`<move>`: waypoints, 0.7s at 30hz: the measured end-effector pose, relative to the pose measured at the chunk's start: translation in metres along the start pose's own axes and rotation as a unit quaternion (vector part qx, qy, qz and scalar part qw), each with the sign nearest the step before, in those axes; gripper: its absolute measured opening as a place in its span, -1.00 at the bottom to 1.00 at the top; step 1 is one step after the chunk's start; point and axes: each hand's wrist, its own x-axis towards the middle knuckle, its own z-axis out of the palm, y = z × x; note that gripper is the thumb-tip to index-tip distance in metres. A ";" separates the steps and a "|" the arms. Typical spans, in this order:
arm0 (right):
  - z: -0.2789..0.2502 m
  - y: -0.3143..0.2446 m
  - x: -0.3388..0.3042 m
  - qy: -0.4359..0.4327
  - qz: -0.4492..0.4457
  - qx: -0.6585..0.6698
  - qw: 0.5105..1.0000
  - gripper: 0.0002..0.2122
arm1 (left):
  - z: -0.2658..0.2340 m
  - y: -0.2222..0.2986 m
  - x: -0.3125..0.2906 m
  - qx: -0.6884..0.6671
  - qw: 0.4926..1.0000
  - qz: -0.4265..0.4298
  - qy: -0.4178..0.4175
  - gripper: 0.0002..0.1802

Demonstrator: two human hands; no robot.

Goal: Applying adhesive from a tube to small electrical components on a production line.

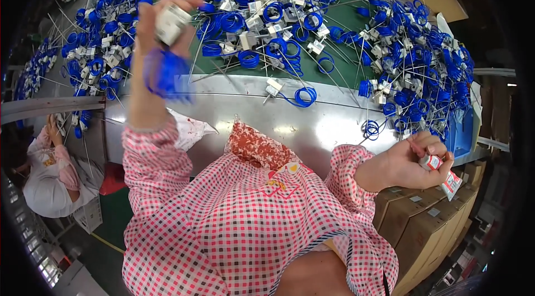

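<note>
Toward the upper left of the frame, the left hand (pixel 146 37) is raised over the bench's metal edge (pixel 223 109), its fingers curled round a white block (pixel 171 24). Motion blur hides just where the fingertips press. The block's long axis runs steeply, from upper right down to lower left, and a blue coil (pixel 167 73), also blurred, hangs below it toward the lower edge of the frame.

At the right of the frame, the right hand (pixel 409 163) is closed around a white-and-red tube (pixel 451 186). The tube's long axis slants from upper left to lower right; its wide, flat end juts past the fingers toward the lower right corner, while its narrower part lies between thumb and fingers.

Across the top of the frame, heaped parts (pixel 273 15) with blue coils lie on a green mat (pixel 348 70), their thin rods pointing many ways. Near the centre, one loose part (pixel 273 87) sits on the metal edge, its coil to the right. Cartons (pixel 429 223) stand at the lower right.
</note>
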 end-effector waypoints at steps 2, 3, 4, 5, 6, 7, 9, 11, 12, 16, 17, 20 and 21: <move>0.011 0.001 -0.009 -0.024 0.011 0.032 0.999 -0.84 | 0.040 -0.012 -0.018 -0.111 0.989 -0.087 -0.037 -0.31; 0.014 0.000 -0.010 -0.044 0.021 0.064 0.997 -0.84 | 0.068 -0.015 -0.028 -0.150 0.977 -0.141 -0.062 -0.27; 0.023 0.002 -0.019 -0.076 0.034 0.097 0.992 -0.83 | 0.086 -0.017 -0.038 -0.190 0.971 -0.135 -0.054 -0.28; 0.029 -0.007 -0.024 -0.094 0.033 0.117 0.988 -0.81 | 0.108 -0.017 -0.044 -0.231 0.961 -0.141 -0.065 -0.29; 0.030 -0.010 -0.029 -0.134 0.026 0.131 0.982 -0.82 | 0.121 -0.019 -0.048 -0.255 0.946 -0.164 -0.110 -0.28; 0.033 -0.010 -0.035 -0.179 0.025 0.146 0.973 -0.83 | 0.129 -0.022 -0.051 -0.280 0.930 -0.184 -0.150 -0.28; 0.040 -0.012 -0.041 -0.178 -0.001 0.123 0.976 -0.82 | 0.144 -0.017 -0.055 -0.157 0.950 -0.187 -0.193 -0.27; 0.039 -0.019 -0.039 -0.194 0.018 0.171 0.966 -0.82 | 0.163 -0.002 -0.058 -0.124 0.954 -0.198 -0.187 -0.27; 0.042 -0.020 -0.043 -0.176 0.022 0.157 0.972 -0.82 | 0.167 -0.006 -0.058 -0.129 0.952 -0.203 -0.188 -0.27; 0.037 -0.013 -0.041 -0.170 0.010 0.159 0.972 -0.83 | 0.174 -0.010 -0.057 -0.126 0.939 -0.226 -0.226 -0.26; 0.037 -0.014 -0.039 -0.170 0.011 0.155 0.973 -0.83 | 0.176 -0.010 -0.057 -0.132 0.937 -0.233 -0.225 -0.25; 0.039 -0.015 -0.039 -0.192 0.038 0.143 0.970 -0.83 | 0.177 -0.013 -0.060 -0.112 0.941 -0.222 -0.230 -0.23; 0.038 -0.014 -0.038 -0.209 0.029 0.130 0.969 -0.82 | 0.178 -0.013 -0.060 -0.114 0.941 -0.225 -0.228 -0.23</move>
